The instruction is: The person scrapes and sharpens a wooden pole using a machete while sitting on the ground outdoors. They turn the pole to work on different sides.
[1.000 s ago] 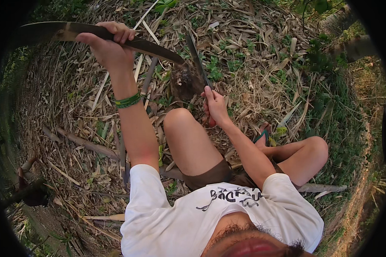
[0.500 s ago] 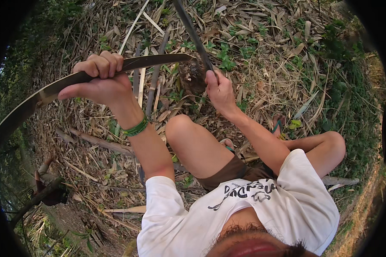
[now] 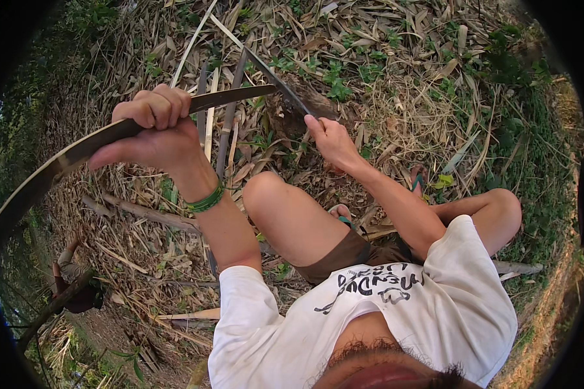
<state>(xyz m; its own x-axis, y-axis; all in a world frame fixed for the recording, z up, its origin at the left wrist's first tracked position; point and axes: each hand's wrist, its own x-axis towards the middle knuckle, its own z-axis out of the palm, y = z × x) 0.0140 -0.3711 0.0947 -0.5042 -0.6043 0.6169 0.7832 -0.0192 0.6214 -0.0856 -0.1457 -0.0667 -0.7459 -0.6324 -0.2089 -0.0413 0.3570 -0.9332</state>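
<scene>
My left hand (image 3: 162,133) is closed around a long split bamboo strip (image 3: 233,96), its thumb stretched along the strip. From the hand the strip runs out past the left edge of the picture, and its short end points right, above a dark wooden stump (image 3: 285,120). In my right hand (image 3: 333,141) is the handle of a long dark blade that looks like a machete (image 3: 272,78), mostly hidden by the fingers. The blade slants up and left, crossing the strip's tip. Whether the two touch I cannot tell.
Dry leaves and several bamboo sticks (image 3: 230,123) cover the ground ahead. My bent knees (image 3: 266,194) lie below the hands. A branch (image 3: 152,214) lies at left. Farther left, another person (image 3: 78,285) is partly visible behind a pole. Green plants (image 3: 519,149) stand at right.
The machete has swung down and left, from pointing up to slanting across the strip's tip. My right hand has dropped slightly. The left hand and strip have barely moved.
</scene>
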